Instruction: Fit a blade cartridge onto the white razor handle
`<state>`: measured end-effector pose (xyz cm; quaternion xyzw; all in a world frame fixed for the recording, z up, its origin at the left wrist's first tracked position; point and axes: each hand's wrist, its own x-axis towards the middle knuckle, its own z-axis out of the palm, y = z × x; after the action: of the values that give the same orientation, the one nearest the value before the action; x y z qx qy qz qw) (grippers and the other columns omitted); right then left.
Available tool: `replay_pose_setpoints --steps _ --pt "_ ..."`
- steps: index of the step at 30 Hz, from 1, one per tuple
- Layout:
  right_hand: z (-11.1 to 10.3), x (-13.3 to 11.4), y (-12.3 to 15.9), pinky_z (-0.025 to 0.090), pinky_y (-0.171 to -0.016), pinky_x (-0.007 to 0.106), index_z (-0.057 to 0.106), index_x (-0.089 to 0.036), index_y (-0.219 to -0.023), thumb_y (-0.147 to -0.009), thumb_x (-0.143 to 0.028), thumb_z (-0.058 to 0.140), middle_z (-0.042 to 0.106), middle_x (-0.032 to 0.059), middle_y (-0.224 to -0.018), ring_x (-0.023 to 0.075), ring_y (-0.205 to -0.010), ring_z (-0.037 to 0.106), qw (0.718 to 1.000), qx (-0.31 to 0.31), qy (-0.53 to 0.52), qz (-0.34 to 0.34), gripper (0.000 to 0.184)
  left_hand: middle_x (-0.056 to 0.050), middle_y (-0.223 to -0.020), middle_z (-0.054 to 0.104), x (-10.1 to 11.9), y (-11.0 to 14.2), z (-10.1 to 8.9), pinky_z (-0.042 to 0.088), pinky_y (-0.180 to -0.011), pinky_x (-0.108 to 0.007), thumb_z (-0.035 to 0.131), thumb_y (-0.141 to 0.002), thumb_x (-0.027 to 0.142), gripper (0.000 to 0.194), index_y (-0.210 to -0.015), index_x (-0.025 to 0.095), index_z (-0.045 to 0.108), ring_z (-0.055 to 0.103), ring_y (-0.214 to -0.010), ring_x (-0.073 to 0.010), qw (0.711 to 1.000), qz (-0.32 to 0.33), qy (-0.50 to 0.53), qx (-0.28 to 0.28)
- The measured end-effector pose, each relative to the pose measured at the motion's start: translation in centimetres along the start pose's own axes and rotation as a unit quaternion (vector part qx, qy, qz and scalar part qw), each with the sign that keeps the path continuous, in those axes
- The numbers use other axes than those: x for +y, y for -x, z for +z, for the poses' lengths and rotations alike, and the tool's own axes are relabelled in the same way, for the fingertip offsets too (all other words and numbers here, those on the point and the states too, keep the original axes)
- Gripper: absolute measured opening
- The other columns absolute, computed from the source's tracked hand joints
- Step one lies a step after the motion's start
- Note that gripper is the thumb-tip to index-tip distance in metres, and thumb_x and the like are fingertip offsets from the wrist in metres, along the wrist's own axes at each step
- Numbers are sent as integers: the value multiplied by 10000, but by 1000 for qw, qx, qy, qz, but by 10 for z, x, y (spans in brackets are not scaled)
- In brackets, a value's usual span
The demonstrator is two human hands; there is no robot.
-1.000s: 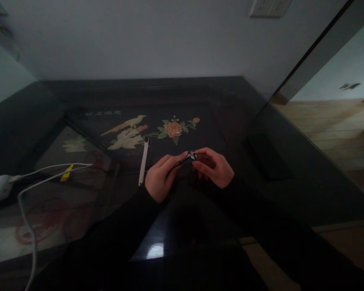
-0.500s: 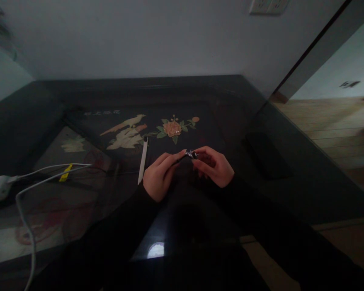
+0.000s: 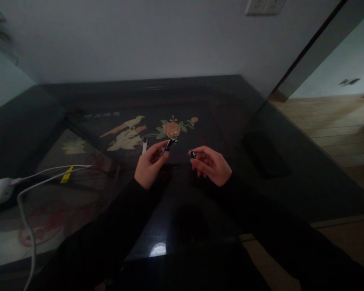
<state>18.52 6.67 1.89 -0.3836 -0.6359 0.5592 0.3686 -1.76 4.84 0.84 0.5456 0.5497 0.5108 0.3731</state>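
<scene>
Head view: left hand [image 3: 151, 165] pinching a slim black-and-silver piece [image 3: 170, 145], its shiny end up past the fingertips. Right hand [image 3: 211, 165] gripping a small dark piece [image 3: 193, 154] between thumb and fingers. Pieces apart, both above the dark tabletop [image 3: 227, 121]. White strip [image 3: 144, 145] just beside left hand, partly hidden.

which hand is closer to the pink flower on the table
Left. The left hand is just on the near side of the flower; the right hand is farther off, lower in view and to the right.
</scene>
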Motion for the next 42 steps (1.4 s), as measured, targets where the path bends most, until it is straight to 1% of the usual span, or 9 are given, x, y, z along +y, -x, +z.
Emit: replay_pose_setpoints --steps 2,7,12,15,22,25,28,32,42 --pt "0 0 0 367 -398 208 540 -141 -983 -741 -486 663 579 -14 -688 75 -448 513 1000 -1 1 1 439 -20 -851 661 0 -1 1 478 -747 -259 663 -754 286 406 -1138 167 605 641 -845 -155 999 -16 44 10" --pt "1 0 0 378 -402 211 541 -128 -990 -736 -477 662 586 -7 -689 76 -445 518 1000 -1 6 4 449 -22 -806 697 1 -3 1 458 -600 -224 675 -745 275 330 -1017 199 504 649 -723 -149 997 -24 67 23" --pt "2 1 0 349 -381 190 544 -148 -969 -737 -454 660 580 -25 -674 63 -436 507 1000 6 9 6 401 -52 -885 703 -3 -6 1 496 -725 -267 605 -793 262 144 -911 179 599 654 -831 -167 997 48 -63 18" --pt "3 1 0 352 -381 190 542 -149 -970 -737 -451 658 582 -25 -676 62 -435 506 1000 4 11 5 399 -50 -918 695 -8 -5 3 514 -696 -268 588 -797 247 178 -952 185 648 650 -816 -167 988 58 -142 -4" --pt "4 2 0 360 -383 200 538 -124 -992 -725 -461 668 578 -15 -677 73 -441 510 1000 0 8 9 450 -14 -787 666 -17 -3 8 503 -633 -264 609 -816 242 291 -1100 194 647 600 -633 -136 951 97 -290 -45" --pt "4 2 0 357 -383 193 540 -140 -990 -733 -463 670 584 -22 -672 71 -441 512 1000 -3 10 9 433 -44 -814 685 -18 -3 7 509 -731 -320 590 -842 246 290 -1120 186 649 614 -763 -191 920 136 -363 -48" --pt "4 1 0 354 -381 182 539 -153 -990 -736 -460 674 584 -26 -680 66 -446 521 1000 -4 14 10 420 -77 -912 716 -20 -4 6 488 -843 -375 564 -867 261 271 -1113 189 655 603 -931 -240 901 181 -393 -45" --pt "4 1 0 357 -384 181 539 -153 -987 -738 -462 676 578 -27 -676 64 -448 517 1000 -5 10 8 419 -100 -1038 707 -23 -5 5 454 -893 -404 545 -877 259 256 -1089 172 660 590 -984 -259 897 204 -389 -52" --pt "4 3 -1 353 -384 190 537 -153 -995 -741 -452 672 580 -26 -678 67 -446 514 1000 -11 12 8 414 -112 -1077 634 -25 -4 5 438 -912 -417 532 -884 254 239 -1073 174 655 568 -1017 -257 895 199 -395 -54"
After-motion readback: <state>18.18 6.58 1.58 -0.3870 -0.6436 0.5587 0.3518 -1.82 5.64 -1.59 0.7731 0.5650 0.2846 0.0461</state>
